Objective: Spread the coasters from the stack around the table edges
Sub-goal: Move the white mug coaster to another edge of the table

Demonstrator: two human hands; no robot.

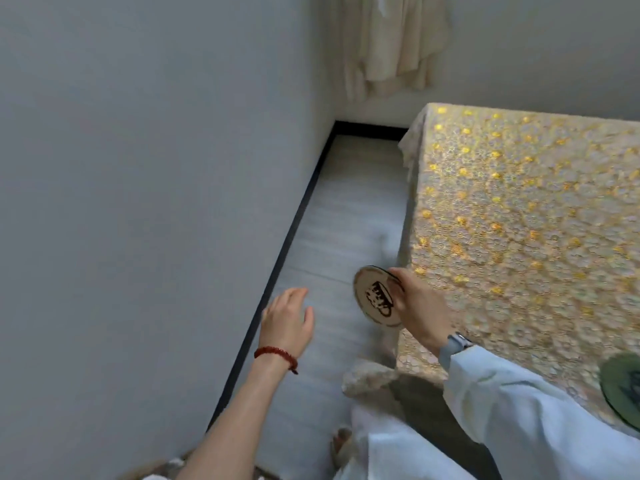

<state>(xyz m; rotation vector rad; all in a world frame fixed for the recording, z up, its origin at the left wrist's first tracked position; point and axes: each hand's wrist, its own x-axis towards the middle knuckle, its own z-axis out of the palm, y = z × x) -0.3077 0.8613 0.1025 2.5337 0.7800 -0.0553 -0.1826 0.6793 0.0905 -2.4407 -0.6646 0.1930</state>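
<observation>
My right hand (417,304) grips a round beige coaster (375,296) with a dark cup drawing, held tilted just off the left edge of the table (519,209). More than one disc seems pinched together, though I cannot tell how many. A green coaster (621,386) lies flat on the gold-flowered tablecloth at the right border, partly cut off. My left hand (287,318), with a red bead bracelet on the wrist, hovers over the floor with fingers spread and nothing in it.
A grey wall (156,168) with a black skirting board stands close on the left, leaving a narrow strip of pale floor (346,216) beside the table. A cream curtain (391,43) hangs in the far corner. My feet and pale clothing show at the bottom.
</observation>
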